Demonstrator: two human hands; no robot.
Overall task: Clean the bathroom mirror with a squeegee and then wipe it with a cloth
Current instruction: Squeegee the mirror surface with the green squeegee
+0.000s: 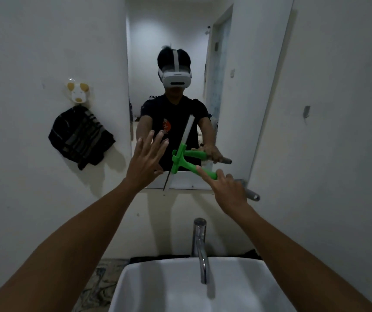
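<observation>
Right hand [227, 190] grips the green squeegee [181, 161], blade laid against the mirror [225, 97] — presumably to pull water off; left hand [145, 158], at nine o'clock, splayed empty.

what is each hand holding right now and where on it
The right hand grips the green squeegee by its handle, near the grey end. The left hand holds nothing; its fingers are spread open at the mirror.
</observation>
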